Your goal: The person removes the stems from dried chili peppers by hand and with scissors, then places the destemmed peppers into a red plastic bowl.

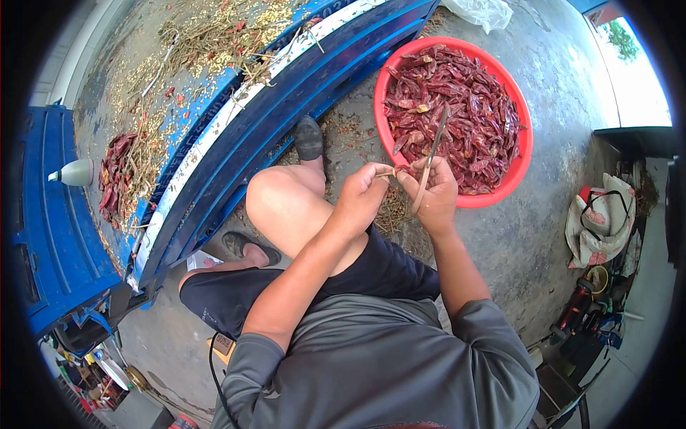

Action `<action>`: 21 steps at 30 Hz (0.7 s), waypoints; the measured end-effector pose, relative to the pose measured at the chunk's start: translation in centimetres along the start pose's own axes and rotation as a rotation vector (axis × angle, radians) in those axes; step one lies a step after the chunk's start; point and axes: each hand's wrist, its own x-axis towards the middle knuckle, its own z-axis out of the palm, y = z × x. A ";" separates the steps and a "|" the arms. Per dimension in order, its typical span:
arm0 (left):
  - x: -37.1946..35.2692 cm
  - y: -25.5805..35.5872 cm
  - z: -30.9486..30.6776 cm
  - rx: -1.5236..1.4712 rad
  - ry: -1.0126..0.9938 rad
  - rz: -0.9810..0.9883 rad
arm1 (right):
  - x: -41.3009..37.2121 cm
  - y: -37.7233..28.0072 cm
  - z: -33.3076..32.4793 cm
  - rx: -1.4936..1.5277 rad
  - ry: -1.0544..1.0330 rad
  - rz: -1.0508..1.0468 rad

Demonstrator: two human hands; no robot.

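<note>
My left hand (364, 191) is closed in a pinch, thumb against the fingers, near a thin pale stem-like piece at its fingertips. Close beside it, my right hand (433, 189) holds a long, thin tool (435, 145), possibly a knife or scissors, which points up over the tub. The fingertips of both hands nearly meet around the small pale piece. Just beyond them stands a round red tub (525, 146) filled with dried dark red chilies (457, 107).
A blue truck bed (214, 136) at the left holds stems, yellow seeds, a small chili pile (116, 175) and a pale bottle (73, 173). A white bag (602, 222) and assorted tools stand at the right. Debris lies on the concrete floor (514, 250).
</note>
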 end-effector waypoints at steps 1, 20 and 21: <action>0.0 0.0 0.0 0.001 -0.002 0.002 | 0.1 0.0 -0.2 -0.011 -0.006 -0.001; 0.6 0.0 1.3 0.035 -0.090 -0.030 | 1.5 -0.5 -3.9 -0.037 -0.153 0.085; 0.7 -0.1 1.4 0.051 -0.079 -0.026 | 1.6 -0.4 -3.9 -0.032 -0.142 0.099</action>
